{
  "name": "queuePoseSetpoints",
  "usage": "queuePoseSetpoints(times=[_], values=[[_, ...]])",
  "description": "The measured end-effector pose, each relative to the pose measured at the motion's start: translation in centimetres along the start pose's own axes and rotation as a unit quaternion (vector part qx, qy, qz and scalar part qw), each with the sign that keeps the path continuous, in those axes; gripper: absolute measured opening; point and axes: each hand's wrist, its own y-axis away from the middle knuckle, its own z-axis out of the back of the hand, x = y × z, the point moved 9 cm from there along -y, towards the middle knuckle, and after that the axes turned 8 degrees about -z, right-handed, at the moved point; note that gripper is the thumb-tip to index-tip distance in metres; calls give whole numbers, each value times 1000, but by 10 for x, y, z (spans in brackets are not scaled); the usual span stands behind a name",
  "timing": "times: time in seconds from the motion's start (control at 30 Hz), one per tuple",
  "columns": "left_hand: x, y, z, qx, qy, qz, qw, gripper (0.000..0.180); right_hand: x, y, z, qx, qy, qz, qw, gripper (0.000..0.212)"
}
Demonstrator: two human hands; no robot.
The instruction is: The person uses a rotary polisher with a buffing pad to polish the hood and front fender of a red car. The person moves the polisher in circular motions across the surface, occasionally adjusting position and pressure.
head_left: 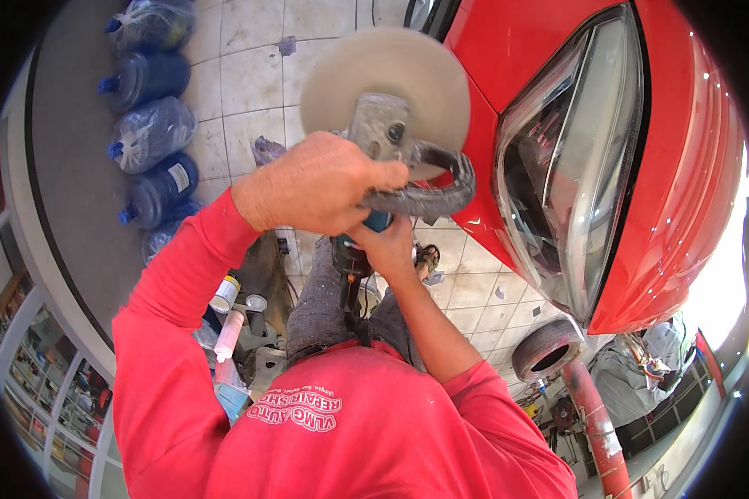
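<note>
A polisher [380,125] with a wide, round beige buffing pad [329,79] is in both my hands. My left hand [308,183] is closed round the near side of its black loop handle [458,187], with the thumb stretched along it. Lower down, my right hand [389,245] wraps the tool's body, and my left hand partly hides it. The pad's face looks smooth and blurred. Its right edge overlaps the red car's [491,50] panel in view; whether they touch I cannot tell. Right of the handle is the car's clear headlight [570,158].
Several blue water jugs [154,79] line the left side, some bagged in plastic. Bottles and cans, with a pink bottle [230,333] among them, stand by my left elbow. A tyre [547,349] and a red post [595,424] are at the lower right, on or by the tiled floor [245,108].
</note>
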Motion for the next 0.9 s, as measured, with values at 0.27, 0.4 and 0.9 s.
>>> queuePoseSetpoints(times=[0.27, 0.4, 0.9], values=[[-29, -3, -13, 31, 40, -54, 997, 34, 13, 46, 5, -112, 167, 198, 959, 69], [7, 2, 2, -11, 14, -3, 1000, 35, 22, 2, 8, -35, 37, 130, 990, 54], [66, 16, -3, -61, 51, 47, 996, 34, 25, -38, 17, -111, 87, 107, 984, 79]])
